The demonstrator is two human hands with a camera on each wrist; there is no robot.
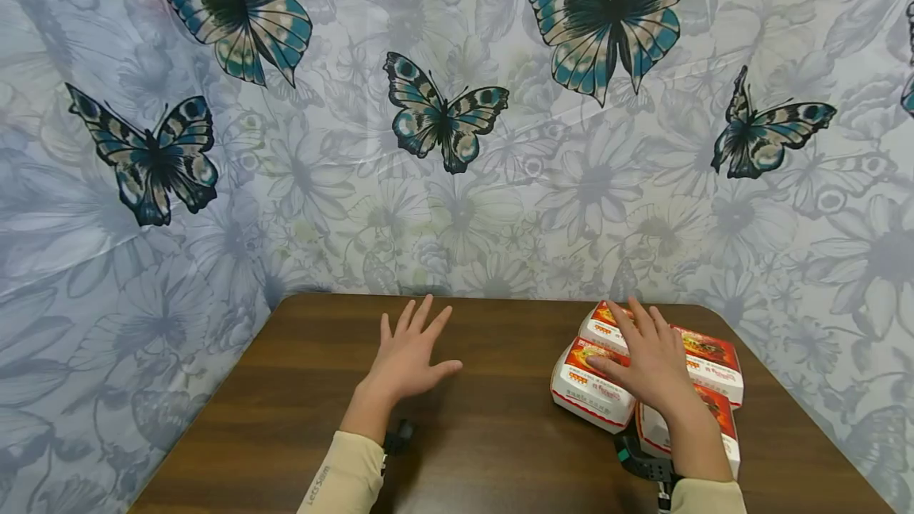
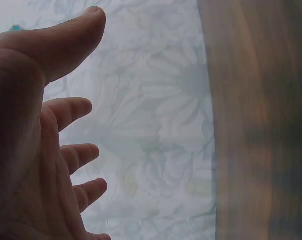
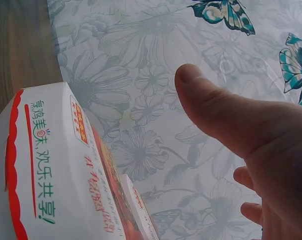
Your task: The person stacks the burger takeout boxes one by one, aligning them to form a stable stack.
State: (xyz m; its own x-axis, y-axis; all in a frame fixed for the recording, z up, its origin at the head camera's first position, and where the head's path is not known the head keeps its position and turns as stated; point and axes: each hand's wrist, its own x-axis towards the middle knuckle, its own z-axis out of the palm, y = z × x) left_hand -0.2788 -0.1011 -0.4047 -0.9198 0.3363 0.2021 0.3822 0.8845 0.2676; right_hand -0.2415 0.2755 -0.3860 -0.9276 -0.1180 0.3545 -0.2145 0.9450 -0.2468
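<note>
Several red-and-white cardboard food boxes (image 1: 593,387) stand in a cluster on the right part of the brown wooden table (image 1: 493,419). Over them is my right hand (image 1: 653,363), fingers spread and holding nothing. In the right wrist view a box (image 3: 51,165) with printed lettering fills the lower left, and the thumb points away from it. My left hand (image 1: 410,355) hovers above the table left of the middle, fingers spread and nothing in it. The left wrist view shows its bare palm and fingers (image 2: 76,155). Part of the box cluster is hidden behind the right hand and forearm.
A pale floral cloth with printed butterflies (image 1: 446,113) hangs behind the table's far edge. Dark camera mounts (image 1: 643,462) sit on the wrists, the right one overlapping the nearest box (image 1: 717,411) in the head view.
</note>
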